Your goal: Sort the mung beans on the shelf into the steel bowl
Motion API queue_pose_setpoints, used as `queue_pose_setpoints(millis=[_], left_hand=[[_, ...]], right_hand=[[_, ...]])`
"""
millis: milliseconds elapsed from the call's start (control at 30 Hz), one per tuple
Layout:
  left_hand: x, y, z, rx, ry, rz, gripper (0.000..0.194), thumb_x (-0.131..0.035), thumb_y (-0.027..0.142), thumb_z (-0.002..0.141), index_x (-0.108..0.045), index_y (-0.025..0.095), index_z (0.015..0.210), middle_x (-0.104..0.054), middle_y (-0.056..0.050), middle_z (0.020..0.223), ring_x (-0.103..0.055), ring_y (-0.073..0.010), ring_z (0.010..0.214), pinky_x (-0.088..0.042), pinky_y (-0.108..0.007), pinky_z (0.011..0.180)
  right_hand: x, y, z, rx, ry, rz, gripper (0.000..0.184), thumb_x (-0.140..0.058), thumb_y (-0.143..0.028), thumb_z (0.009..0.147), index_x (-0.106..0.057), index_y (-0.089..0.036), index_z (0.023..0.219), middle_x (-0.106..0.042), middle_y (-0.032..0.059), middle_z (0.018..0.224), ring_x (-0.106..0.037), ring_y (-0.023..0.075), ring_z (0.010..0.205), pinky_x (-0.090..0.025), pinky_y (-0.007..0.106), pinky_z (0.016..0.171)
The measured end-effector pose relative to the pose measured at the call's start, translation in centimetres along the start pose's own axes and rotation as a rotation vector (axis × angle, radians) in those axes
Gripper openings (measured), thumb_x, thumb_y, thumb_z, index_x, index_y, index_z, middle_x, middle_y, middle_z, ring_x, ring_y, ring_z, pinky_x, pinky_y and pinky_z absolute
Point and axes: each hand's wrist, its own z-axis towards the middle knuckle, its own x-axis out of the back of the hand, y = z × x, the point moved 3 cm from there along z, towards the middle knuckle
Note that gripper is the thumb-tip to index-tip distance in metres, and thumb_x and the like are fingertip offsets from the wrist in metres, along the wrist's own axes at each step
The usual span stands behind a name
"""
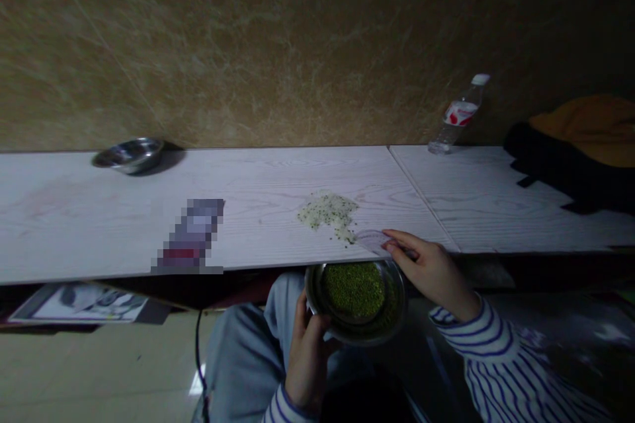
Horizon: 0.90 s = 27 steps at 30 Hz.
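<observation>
My left hand (310, 350) grips the left rim of a steel bowl (395, 317), held just below the front edge of the table. Small green beans, which look like mung beans (354, 287), cover the bottom of the bowl. Between thumb and fingers, my right hand (429, 268) pinches a clear, flat plastic protractor (370, 240). Its far end is at the near side of a pile of white rice grains (325, 208) mixed with green beans. A few grains lie loose near the protractor's tip.
An empty steel bowl (131, 155) stands at the back left. Nearer lies a flat, pixelated item (191, 238). A clear bottle (459, 115) with a white cap stands by the wall, beside a dark and orange cloth item (580, 152). An open drawer (89, 304) juts out below left.
</observation>
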Motion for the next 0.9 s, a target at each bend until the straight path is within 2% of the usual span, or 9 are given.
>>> queue_pose_setpoints(millis=[167,400,667,900], left_hand=[[-0.2,0.0,-0.1,0.018,0.002,-0.013,0.067,-0.056,0.024,0.075,-0.036,0.032,0.138,-0.053,-0.006,0.125,-0.057,-0.0231,0.102,-0.051,-0.031,0.071],[0.3,-0.2,0.3,-0.007,0.009,0.01,0.064,-0.055,0.025,0.075,-0.038,0.032,0.136,-0.052,-0.005,0.125,-0.056,-0.0194,0.095,-0.052,-0.031,0.071],[0.3,-0.3,0.3,0.005,-0.003,-0.01,0.062,-0.055,0.025,0.076,-0.037,0.032,0.135,-0.049,-0.006,0.13,-0.055,-0.0221,0.103,-0.052,-0.033,0.074],[0.3,-0.2,0.5,-0.005,0.017,0.014,0.06,-0.053,0.023,0.076,-0.038,0.029,0.134,-0.052,-0.006,0.123,-0.056,-0.0194,0.095,-0.051,-0.032,0.071]], right_hand=[[-0.3,-0.7,0.0,0.056,-0.007,0.017,0.03,-0.051,-0.029,0.086,-0.067,-0.02,0.111,-0.072,0.0051,0.102,-0.069,0.019,0.087,-0.055,0.029,0.078],[0.1,0.0,-0.4,0.019,0.011,0.033,0.031,-0.052,-0.031,0.085,-0.066,-0.021,0.112,-0.073,0.0061,0.098,-0.07,0.019,0.079,-0.057,0.029,0.07],[0.1,-0.2,-0.6,0.033,-0.009,0.024,0.03,-0.053,-0.031,0.085,-0.067,-0.022,0.11,-0.073,0.0053,0.099,-0.07,0.0205,0.084,-0.056,0.032,0.078],[-0.4,-1.3,0.4,0.069,-0.013,-0.004,0.03,-0.051,-0.029,0.085,-0.068,-0.021,0.109,-0.073,0.0052,0.101,-0.069,0.0198,0.086,-0.055,0.031,0.079]])
